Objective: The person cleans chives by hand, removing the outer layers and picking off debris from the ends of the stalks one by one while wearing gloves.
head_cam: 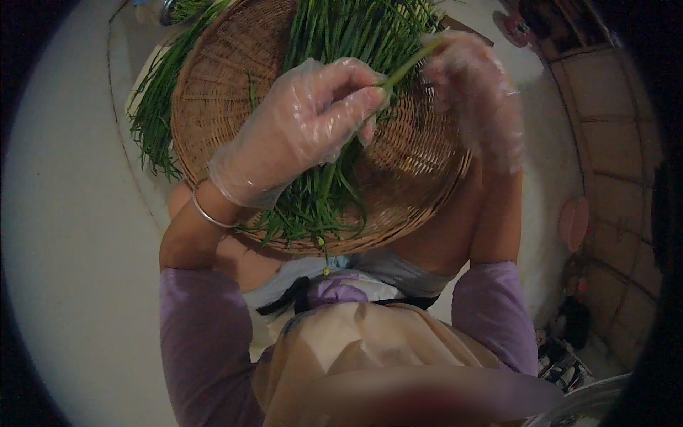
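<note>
My left hand (315, 112), in a clear plastic glove, pinches a pale green stalk (408, 66) between thumb and forefinger. My right hand (475, 91), gloved the same way and blurred by motion, is at the stalk's upper end with its fingers bent around it. Both hands are over a round wicker basket (219, 117) that rests across my legs. Long dark green garlic chives (341, 32) lie in the basket's far part. More leaf ends (304, 208) spread below my left hand towards the near rim, where a small bud (326, 271) hangs over.
Another heap of green chives (155, 117) lies left of the basket on a pale surface. A pale floor (69, 213) surrounds me. At right are a tiled surface (608, 144), a pink round object (574, 224) and another reddish item (513, 28). A rounded rim (597, 392) shows at lower right.
</note>
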### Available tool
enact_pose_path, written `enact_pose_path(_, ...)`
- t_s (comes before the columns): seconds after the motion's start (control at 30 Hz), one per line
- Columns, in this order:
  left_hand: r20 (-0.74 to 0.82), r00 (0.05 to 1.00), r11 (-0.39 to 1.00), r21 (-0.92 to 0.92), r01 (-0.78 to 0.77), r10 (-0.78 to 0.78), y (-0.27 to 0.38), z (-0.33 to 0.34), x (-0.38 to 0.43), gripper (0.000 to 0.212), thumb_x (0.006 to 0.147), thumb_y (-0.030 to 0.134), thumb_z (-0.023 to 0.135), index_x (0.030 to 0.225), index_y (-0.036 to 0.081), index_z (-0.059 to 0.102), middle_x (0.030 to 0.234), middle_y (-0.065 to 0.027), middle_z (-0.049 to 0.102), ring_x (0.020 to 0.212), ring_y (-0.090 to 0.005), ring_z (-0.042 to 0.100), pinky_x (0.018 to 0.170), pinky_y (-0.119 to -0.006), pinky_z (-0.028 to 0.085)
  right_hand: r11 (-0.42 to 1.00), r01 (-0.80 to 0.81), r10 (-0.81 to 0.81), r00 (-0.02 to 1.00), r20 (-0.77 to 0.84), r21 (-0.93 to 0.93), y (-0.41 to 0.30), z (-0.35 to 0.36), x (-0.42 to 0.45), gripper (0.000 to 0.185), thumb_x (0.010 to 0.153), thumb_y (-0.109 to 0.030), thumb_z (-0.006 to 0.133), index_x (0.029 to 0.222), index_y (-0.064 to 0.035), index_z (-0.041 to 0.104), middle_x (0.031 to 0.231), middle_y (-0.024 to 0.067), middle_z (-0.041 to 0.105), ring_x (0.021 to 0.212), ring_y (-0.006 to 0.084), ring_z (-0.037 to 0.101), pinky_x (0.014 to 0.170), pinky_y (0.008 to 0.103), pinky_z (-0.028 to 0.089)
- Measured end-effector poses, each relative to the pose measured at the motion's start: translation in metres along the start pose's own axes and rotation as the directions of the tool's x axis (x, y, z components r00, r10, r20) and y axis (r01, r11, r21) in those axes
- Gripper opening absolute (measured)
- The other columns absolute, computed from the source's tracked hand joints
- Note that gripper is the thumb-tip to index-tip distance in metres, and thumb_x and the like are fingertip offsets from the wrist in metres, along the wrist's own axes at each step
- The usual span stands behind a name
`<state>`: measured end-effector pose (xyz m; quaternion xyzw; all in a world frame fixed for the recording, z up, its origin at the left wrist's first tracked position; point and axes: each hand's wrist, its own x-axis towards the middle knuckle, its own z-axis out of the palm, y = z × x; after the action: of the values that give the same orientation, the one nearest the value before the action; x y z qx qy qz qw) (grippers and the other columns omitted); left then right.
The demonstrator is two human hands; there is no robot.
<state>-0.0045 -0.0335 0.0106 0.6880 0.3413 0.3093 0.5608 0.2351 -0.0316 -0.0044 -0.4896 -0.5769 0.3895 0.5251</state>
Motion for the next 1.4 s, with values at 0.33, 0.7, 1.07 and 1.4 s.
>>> enact_pose_path(0.33, 0.082, 0.975, 0.874, -0.431, 0.223, -0.208, 0.006, 0.011, -0.002, 0.039, 0.099, 0.024, 0.051, 0.134, 0.008, 0.054, 0.078, 0.0037, 0.059, 0.058, -0.0005, 0.045, 0.049, -0.016, 0.033, 0.792, -0.392, 0.182, 0.883, 0.433, 0.468, -0.023, 0.031, -0.008, 0.022, 0.09, -0.021, 0.066, 0.1, -0.0012, 0.065, 0.084, 0.0048, 0.067, 0.064, 0.0087, 0.057, 0.053, 0.0212, 0.042)
enact_pose_path(0.7, 0.117, 0.969, 0.863, -0.44, 0.248, -0.219, 0.001, 0.013, -0.001, 0.03, 0.098, 0.027, 0.053, 0.118, 0.006, 0.061, 0.076, 0.0038, 0.058, 0.058, 0.0004, 0.042, 0.048, -0.015, 0.03, 0.904, -0.212, 0.059, 0.922, 0.383, 0.371, -0.018, 0.031, -0.014, 0.03, 0.101, -0.027, 0.046, 0.11, -0.0016, 0.06, 0.078, 0.0029, 0.058, 0.058, 0.0081, 0.052, 0.05, 0.022, 0.042)
enact_pose_path(1.07, 0.088, 0.973, 0.867, -0.442, 0.232, -0.216, -0.001, 0.015, -0.001, 0.024, 0.099, 0.03, 0.052, 0.102, 0.008, 0.061, 0.072, 0.0045, 0.056, 0.056, 0.0, 0.042, 0.048, -0.015, 0.03, 0.811, -0.386, 0.202, 0.891, 0.407, 0.441, -0.022, 0.031, -0.011, 0.026, 0.099, -0.02, 0.052, 0.112, 0.0012, 0.06, 0.078, 0.0016, 0.059, 0.057, 0.0057, 0.054, 0.05, 0.0191, 0.042)
enact_pose_path(1.4, 0.11, 0.977, 0.878, -0.429, 0.214, -0.185, -0.003, 0.014, 0.001, 0.023, 0.099, 0.028, 0.051, 0.101, 0.008, 0.061, 0.069, 0.0045, 0.056, 0.053, 0.0001, 0.041, 0.046, -0.015, 0.029, 0.77, -0.341, 0.052, 0.876, 0.48, 0.539, -0.016, 0.026, -0.008, 0.031, 0.097, -0.025, 0.055, 0.108, 0.0021, 0.064, 0.081, 0.0054, 0.061, 0.066, 0.0105, 0.057, 0.058, 0.0226, 0.046)
